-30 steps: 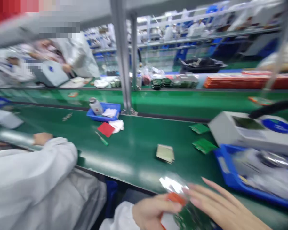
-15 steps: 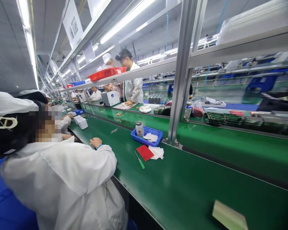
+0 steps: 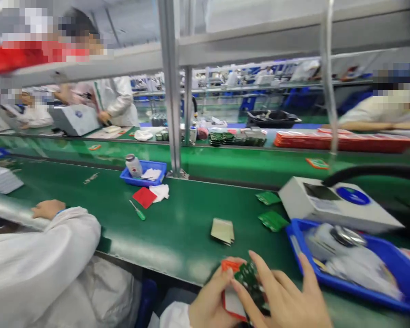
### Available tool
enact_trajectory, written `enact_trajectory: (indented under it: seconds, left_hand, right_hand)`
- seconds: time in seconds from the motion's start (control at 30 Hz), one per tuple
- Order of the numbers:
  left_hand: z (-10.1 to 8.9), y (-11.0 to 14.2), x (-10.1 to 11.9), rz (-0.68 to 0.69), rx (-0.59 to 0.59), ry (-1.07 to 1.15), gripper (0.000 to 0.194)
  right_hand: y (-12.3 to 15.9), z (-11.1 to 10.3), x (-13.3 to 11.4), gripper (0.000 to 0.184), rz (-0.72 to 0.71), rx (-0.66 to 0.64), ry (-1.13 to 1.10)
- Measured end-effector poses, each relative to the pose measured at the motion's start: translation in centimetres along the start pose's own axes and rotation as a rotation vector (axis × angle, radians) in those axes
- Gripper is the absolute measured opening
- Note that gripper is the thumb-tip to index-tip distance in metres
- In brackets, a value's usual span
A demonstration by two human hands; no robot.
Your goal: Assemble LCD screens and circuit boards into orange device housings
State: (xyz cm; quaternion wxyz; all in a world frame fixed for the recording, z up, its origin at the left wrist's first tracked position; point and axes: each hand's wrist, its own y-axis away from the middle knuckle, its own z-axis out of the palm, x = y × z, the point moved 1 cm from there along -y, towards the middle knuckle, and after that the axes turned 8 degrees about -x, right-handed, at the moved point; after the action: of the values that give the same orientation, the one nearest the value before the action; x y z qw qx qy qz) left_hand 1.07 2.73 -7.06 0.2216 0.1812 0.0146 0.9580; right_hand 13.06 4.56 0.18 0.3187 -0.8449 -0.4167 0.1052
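At the bottom edge, my left hand (image 3: 210, 303) grips a red-framed holder (image 3: 229, 300) with its thumb on top. My right hand (image 3: 283, 298) rests its fingers on a small green circuit board (image 3: 251, 282) that sits on that holder. Both hands hover over the near edge of the green conveyor belt (image 3: 177, 228). Just beyond them lies a small stack of pale cards (image 3: 222, 230). Two green boards (image 3: 272, 220) lie further right on the belt.
A blue tray (image 3: 379, 255) with white cloths and a metal item sits to my right, a white box-shaped machine (image 3: 335, 205) behind it. A co-worker's white sleeve (image 3: 37, 259) fills the left. A blue tray with bottle (image 3: 143, 171), red pad (image 3: 144, 197) and green screwdriver (image 3: 137, 210) lie mid-belt.
The view swung up along the line and back down. My hands are in view again, and the right hand now lies on the green board instead of reaching out with stretched fingers.
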Motion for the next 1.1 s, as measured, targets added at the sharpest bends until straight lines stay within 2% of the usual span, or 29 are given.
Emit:
enact_trajectory:
  seconds: [0.13, 0.2, 0.33, 0.5, 0.57, 0.7, 0.87, 1.1]
  left_hand:
    - [1.2, 0.3, 0.8, -0.082, 0.053, 0.045, 0.032]
    - [1.2, 0.2, 0.8, -0.124, 0.071, 0.063, 0.029]
    - [1.3, -0.1, 0.6, -0.214, 0.034, 0.076, 0.027]
    - [1.8, -0.2, 1.1, -0.346, -0.127, 0.051, 0.045]
    - [1.9, -0.1, 1.3, -0.383, -0.146, 0.052, 0.051]
    - [2.3, 0.3, 1.5, -0.385, -0.095, 0.037, 0.048]
    - [3.4, 0.6, 1.5, -0.360, -0.035, -0.021, 0.046]
    - [4.3, 0.7, 1.9, -0.325, 0.018, -0.035, 0.040]
  right_hand:
    - [-0.5, -0.6, -0.5, 0.051, 0.253, -0.143, -0.007]
    - [-0.2, -0.6, -0.6, 0.059, 0.293, -0.192, -0.017]
    - [0.3, -1.4, -0.3, 0.065, 0.301, -0.280, -0.076]
    - [0.6, -4.1, 1.3, 0.069, 0.300, -0.347, -0.337]
    - [0.9, -4.9, 2.0, 0.068, 0.295, -0.366, -0.348]
    - [1.2, -5.4, 2.4, 0.066, 0.298, -0.340, -0.295]
    - [1.0, -4.3, 1.6, 0.065, 0.190, -0.429, -0.397]
    - [1.0, -3.4, 1.6, 0.072, 0.200, -0.426, -0.485]
